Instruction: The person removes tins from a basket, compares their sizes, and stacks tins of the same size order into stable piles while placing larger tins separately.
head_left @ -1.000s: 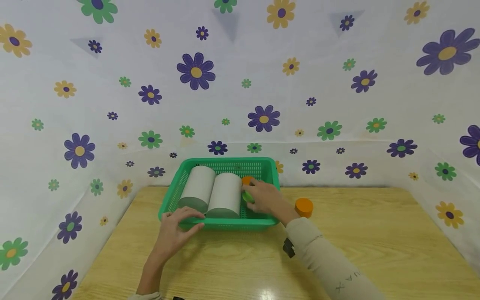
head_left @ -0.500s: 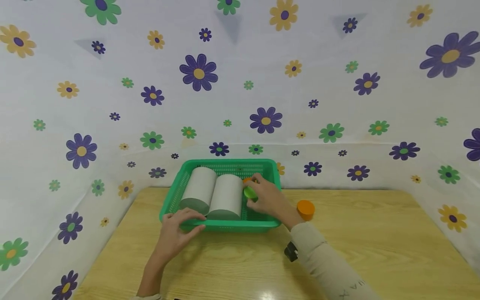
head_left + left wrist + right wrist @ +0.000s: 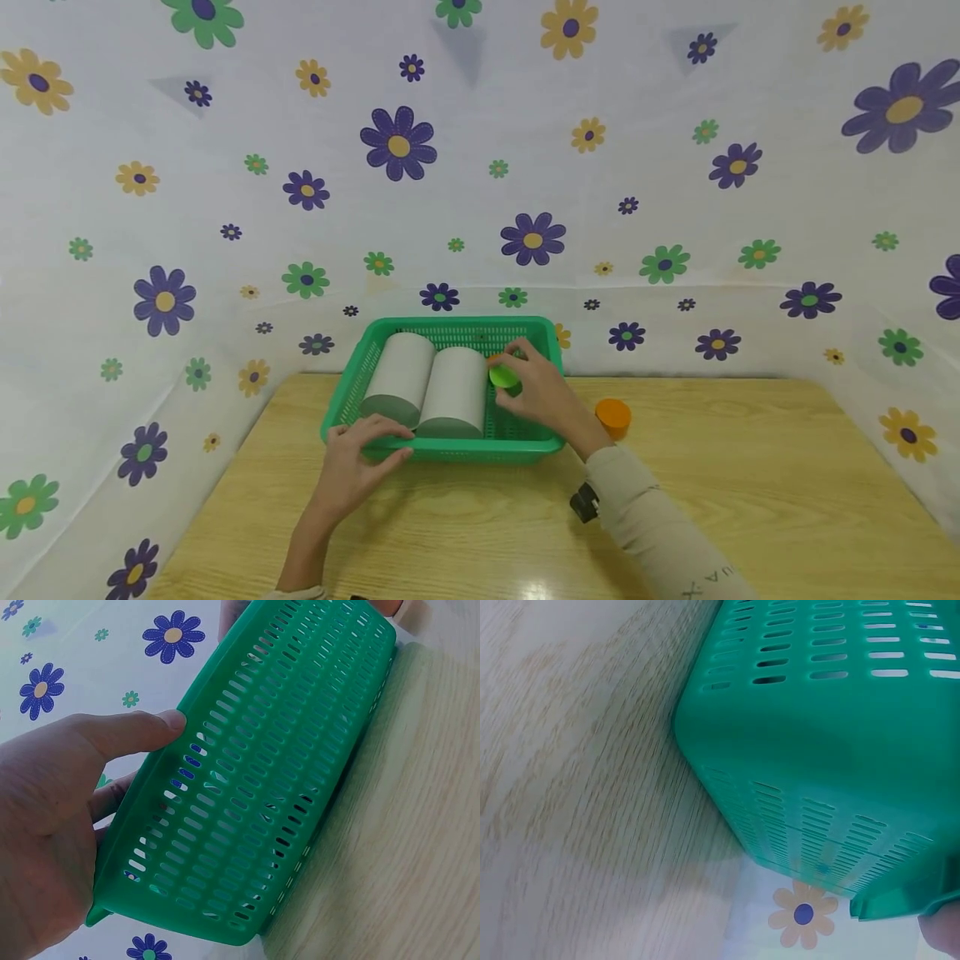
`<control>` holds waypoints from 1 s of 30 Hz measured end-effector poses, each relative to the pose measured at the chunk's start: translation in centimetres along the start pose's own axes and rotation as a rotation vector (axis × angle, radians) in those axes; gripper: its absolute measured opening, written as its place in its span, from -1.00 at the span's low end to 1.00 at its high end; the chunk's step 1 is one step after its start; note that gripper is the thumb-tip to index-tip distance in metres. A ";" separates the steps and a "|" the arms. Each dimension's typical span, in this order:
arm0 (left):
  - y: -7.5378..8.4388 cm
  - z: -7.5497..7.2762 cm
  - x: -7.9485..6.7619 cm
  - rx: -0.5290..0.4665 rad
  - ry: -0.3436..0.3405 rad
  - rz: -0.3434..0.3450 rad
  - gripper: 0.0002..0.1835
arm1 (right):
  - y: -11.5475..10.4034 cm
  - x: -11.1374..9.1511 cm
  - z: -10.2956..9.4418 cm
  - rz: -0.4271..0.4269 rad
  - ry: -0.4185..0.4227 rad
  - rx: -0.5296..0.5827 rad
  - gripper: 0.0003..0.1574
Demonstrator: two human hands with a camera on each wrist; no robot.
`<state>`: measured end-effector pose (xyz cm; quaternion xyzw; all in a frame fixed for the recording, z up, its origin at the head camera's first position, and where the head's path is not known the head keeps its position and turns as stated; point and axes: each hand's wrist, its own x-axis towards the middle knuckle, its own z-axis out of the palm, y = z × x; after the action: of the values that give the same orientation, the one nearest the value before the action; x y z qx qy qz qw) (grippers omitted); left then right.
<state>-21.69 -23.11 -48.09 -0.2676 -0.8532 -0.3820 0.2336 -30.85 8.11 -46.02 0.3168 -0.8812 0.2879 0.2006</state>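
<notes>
A green plastic basket (image 3: 480, 448) with slotted walls stands on the table. Two large white cylinders (image 3: 454, 385) lie side by side in it. My left hand (image 3: 356, 467) grips the basket's front rim near its left corner; in the left wrist view its thumb (image 3: 154, 729) lies against the outside wall, with the other fingers behind the rim. Inside the basket's right part, my right hand (image 3: 542, 390) holds a bright green round thing (image 3: 504, 377) between thumb and fingers. Just behind it shows a bit of an orange thing (image 3: 494, 360), mostly hidden by that hand.
An orange, short round thing (image 3: 613, 417) sits on the wooden table (image 3: 720, 483), to the right of the basket. Behind the table hangs a white cloth (image 3: 450, 200) with printed flowers. A black device (image 3: 583, 502) is under the right wrist.
My right hand has lifted a little inside the basket, and more of the green round thing shows between its fingers. The left hand has stayed at the rim.
</notes>
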 end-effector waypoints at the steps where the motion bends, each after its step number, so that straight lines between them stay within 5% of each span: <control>1: 0.0 0.0 0.0 0.002 -0.001 0.000 -0.76 | 0.0 0.0 0.0 0.004 0.000 0.012 -0.57; 11: -0.3 0.0 0.0 0.019 -0.004 -0.008 -0.76 | 0.1 0.2 0.1 0.028 0.024 0.068 -0.56; 24: -0.2 0.1 0.2 0.021 -0.021 -0.010 -0.76 | 0.7 -0.1 -0.2 0.059 0.195 0.238 -0.56; 30: -0.2 0.0 0.0 0.016 -0.017 -0.013 -0.75 | 0.8 0.1 -0.3 0.037 0.204 0.282 -0.55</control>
<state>-21.88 -23.21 -48.20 -0.2634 -0.8598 -0.3746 0.2258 -31.40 8.82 -46.06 0.2947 -0.8129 0.4428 0.2373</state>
